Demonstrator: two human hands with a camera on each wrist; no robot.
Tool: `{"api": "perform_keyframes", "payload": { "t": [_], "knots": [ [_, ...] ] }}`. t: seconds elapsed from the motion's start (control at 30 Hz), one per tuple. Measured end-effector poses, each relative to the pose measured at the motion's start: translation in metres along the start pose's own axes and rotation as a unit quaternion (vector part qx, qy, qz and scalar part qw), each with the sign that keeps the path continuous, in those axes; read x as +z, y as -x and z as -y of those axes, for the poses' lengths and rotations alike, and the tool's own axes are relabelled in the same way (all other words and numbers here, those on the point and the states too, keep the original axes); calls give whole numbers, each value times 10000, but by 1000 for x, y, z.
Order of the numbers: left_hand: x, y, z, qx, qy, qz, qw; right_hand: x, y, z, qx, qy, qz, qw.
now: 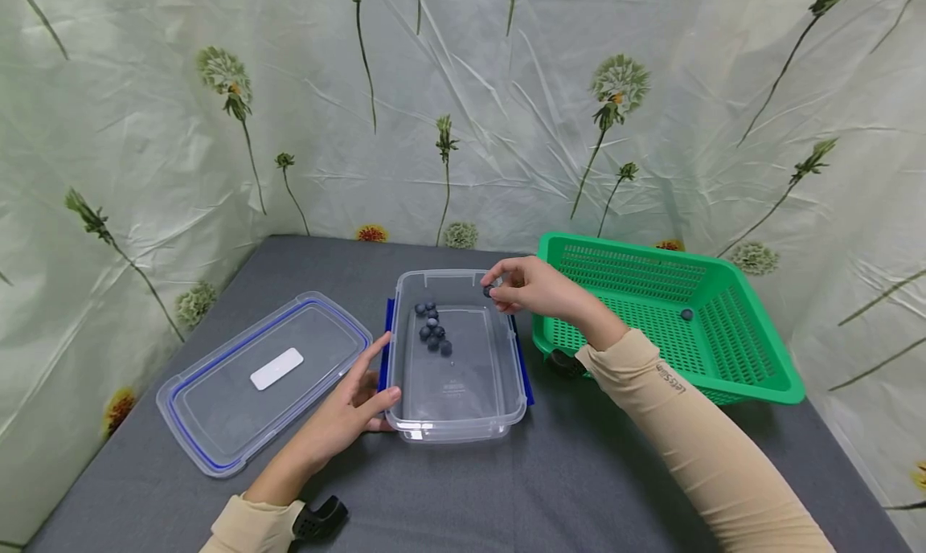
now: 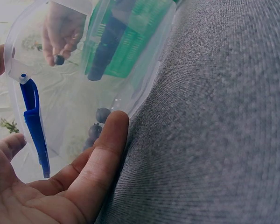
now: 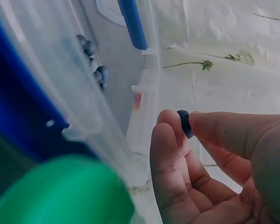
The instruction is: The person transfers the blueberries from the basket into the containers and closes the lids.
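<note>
My right hand [image 1: 531, 286] pinches one blueberry [image 3: 184, 123] between thumb and fingertip, above the far right corner of the clear plastic container [image 1: 463, 408]. Several blueberries [image 1: 434, 333] lie together on the container's floor, toward its left and far side. My left hand [image 1: 354, 400] rests against the container's left side and near corner with fingers spread and fairly straight, around a blue side latch [image 2: 33, 123]. To the right stands a green slotted basket [image 1: 752, 328], with a single blueberry [image 1: 686, 315] inside.
The container's clear lid [image 1: 231, 424], with a blue seal and a white label [image 1: 277, 369], lies flat at the left. A grey cloth [image 1: 463, 497] covers the table. Behind it hangs a pale curtain [image 1: 477, 71] with dandelion prints. The basket's near left edge stands close to the right forearm.
</note>
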State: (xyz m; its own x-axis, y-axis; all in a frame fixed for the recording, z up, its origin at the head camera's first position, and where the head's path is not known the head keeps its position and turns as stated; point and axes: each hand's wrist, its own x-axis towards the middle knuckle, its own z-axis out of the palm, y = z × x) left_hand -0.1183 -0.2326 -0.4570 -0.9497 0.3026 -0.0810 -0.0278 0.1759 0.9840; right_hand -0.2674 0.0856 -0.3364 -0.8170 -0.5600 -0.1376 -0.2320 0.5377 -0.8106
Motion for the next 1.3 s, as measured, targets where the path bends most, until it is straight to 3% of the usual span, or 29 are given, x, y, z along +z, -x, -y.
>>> {"api": "perform_keyframes", "payload": {
  "t": [0.6, 1.03, 1.3],
  "knots": [
    [0, 0, 0, -13, -46, -15, 10000, 26, -36, 14, 246, 117, 315, 9991],
    [-2, -1, 0, -15, -29, -1, 10000, 42, -52, 24, 448, 522, 424, 9967],
    [-1, -1, 0, -47, -47, -9, 10000, 43, -55, 22, 476, 464, 443, 9968]
  ]
}}
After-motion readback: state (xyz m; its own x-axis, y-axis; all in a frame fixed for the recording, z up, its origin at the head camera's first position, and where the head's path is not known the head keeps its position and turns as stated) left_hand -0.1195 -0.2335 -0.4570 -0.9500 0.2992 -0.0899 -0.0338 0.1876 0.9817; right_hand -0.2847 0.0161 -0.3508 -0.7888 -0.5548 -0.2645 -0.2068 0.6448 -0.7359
